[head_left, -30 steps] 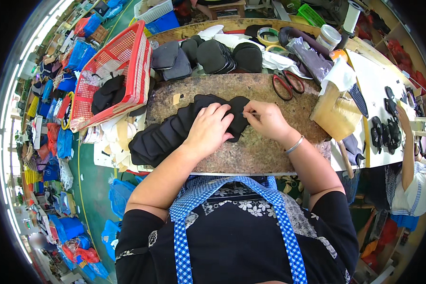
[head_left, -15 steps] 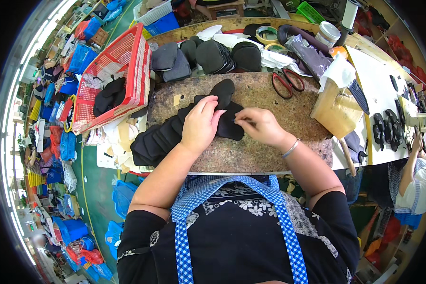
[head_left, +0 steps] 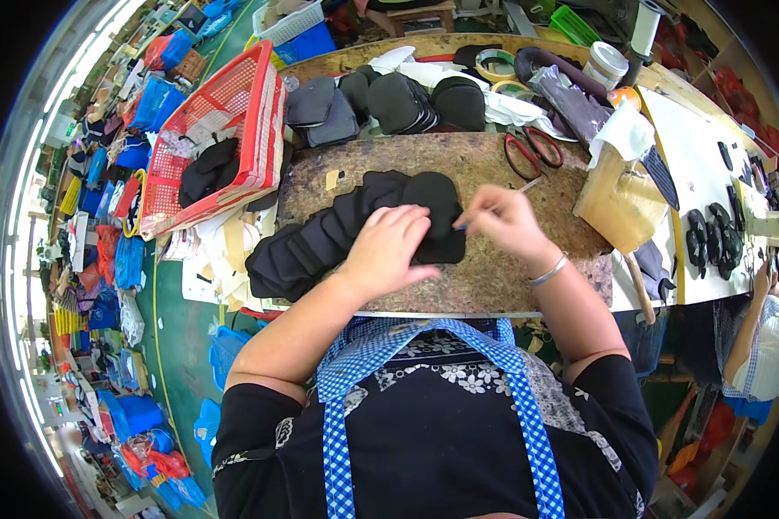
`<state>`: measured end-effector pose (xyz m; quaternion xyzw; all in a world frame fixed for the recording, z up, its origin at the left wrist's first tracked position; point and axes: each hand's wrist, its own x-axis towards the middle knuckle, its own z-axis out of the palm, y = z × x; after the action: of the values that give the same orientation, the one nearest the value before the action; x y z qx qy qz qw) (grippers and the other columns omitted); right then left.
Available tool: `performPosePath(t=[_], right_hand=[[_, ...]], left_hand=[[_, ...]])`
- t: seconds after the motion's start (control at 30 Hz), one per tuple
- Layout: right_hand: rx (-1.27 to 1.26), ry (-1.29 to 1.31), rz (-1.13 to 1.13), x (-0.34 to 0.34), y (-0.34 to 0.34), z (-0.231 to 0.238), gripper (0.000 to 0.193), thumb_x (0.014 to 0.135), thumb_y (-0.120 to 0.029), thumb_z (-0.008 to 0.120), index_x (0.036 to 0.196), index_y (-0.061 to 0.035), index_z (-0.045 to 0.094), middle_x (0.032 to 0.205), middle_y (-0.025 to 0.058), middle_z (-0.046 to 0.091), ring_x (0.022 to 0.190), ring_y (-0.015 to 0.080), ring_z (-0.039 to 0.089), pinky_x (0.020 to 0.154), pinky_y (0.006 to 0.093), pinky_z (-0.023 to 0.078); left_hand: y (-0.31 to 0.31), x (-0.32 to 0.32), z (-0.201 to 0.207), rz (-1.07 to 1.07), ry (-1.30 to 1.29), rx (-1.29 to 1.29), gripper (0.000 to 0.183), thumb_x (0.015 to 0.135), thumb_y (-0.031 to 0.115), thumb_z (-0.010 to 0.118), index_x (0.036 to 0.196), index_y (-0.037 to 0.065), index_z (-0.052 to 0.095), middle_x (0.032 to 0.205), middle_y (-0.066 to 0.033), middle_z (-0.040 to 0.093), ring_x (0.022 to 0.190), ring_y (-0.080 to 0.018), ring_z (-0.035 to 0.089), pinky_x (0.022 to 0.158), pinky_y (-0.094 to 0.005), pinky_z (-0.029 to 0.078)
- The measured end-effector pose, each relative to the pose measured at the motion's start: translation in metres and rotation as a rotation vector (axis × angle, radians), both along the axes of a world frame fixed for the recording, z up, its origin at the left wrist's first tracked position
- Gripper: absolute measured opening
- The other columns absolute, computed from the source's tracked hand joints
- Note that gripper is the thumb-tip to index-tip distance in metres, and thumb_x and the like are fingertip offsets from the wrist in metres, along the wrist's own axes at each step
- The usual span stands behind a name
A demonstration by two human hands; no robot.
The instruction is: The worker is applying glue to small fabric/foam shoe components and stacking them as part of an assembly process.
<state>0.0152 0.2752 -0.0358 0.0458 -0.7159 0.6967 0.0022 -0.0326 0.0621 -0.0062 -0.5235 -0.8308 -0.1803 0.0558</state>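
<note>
A fanned row of black, insole-like cut pieces (head_left: 320, 227) runs slantwise over the worn board (head_left: 493, 290). My left hand (head_left: 391, 246) lies on the right end of the row, fingers stretched out and thumb apart. Beside it the end piece (head_left: 435, 199) lies flat, its rounded outline in full view. My right hand (head_left: 504, 218) is closed in a pinch around a slim pen (head_left: 531, 183), whose pale shaft sticks out behind the fingers. The pen's front end is close to the right edge of that piece; whether it touches cannot be made out.
Red-handled scissors (head_left: 533, 152) lie at the board's far right. A red plastic basket (head_left: 264, 130) holding black pieces stands at left. Stacked black pieces (head_left: 398, 102), tape rolls (head_left: 495, 64) and a white tub (head_left: 606, 62) line the back. A wooden block (head_left: 616, 199) sits at right.
A narrow black piece in front of my hands has swung down and now lies flat as the row's end piece. My left hand moved right and down, fingers straighter; my right hand shifted right.
</note>
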Motion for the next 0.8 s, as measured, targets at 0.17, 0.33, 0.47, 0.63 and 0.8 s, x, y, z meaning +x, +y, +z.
performPosePath(t=[0.17,0.33,0.47,0.63,0.8], right_hand=[[-0.621,-0.045,-0.169,-0.001,0.032,0.002,0.011,0.076,-0.011,0.048,0.070,-0.0022,0.050,0.062,0.0052,0.048,0.056,0.0139,0.047,0.058,0.0281,0.045],[-0.772,-0.025,-0.030,0.002,0.046,-0.018,0.008,0.078,-0.013,0.047,0.077,-0.0045,0.046,0.068,0.0036,0.046,0.061,0.0126,0.045,0.059,0.0271,0.042],[-0.685,-0.086,-0.129,0.002,0.034,-0.014,0.011,0.081,-0.015,0.049,0.076,-0.0053,0.045,0.065,0.0020,0.043,0.060,0.0124,0.043,0.060,0.0256,0.039],[-0.228,-0.009,-0.146,-0.011,0.008,-0.021,0.010,0.083,-0.005,0.053,0.092,-0.0003,0.053,0.084,0.0045,0.059,0.077,0.0127,0.058,0.069,0.0268,0.047],[0.067,0.109,-0.049,-0.018,-0.020,-0.013,0.009,0.081,-0.002,0.057,0.089,0.0001,0.056,0.088,0.0070,0.062,0.081,0.0154,0.060,0.072,0.0281,0.049]], left_hand=[[0.008,-0.002,-0.006,-0.064,-0.091,0.019,0.037,0.071,0.026,0.067,0.099,0.004,0.056,0.101,-0.0119,0.057,0.099,-0.0279,0.053,0.084,-0.0375,0.042],[0.011,-0.016,0.031,0.148,0.048,0.557,0.032,0.070,0.014,0.070,0.097,0.003,0.057,0.093,-0.0143,0.060,0.085,-0.0299,0.059,0.074,-0.0359,0.048],[-0.054,-0.076,0.096,0.540,0.690,0.600,0.027,0.070,0.012,0.068,0.094,0.006,0.057,0.087,-0.0112,0.060,0.078,-0.0295,0.058,0.067,-0.0385,0.046],[-0.111,-0.105,0.088,0.727,0.631,0.247,0.025,0.071,0.016,0.066,0.092,0.003,0.060,0.092,-0.0148,0.060,0.084,-0.0322,0.057,0.074,-0.0405,0.046],[-0.037,-0.030,0.031,-0.038,0.158,0.101,0.037,0.070,0.020,0.068,0.101,0.002,0.057,0.109,-0.0134,0.056,0.104,-0.0290,0.052,0.086,-0.0376,0.042]])
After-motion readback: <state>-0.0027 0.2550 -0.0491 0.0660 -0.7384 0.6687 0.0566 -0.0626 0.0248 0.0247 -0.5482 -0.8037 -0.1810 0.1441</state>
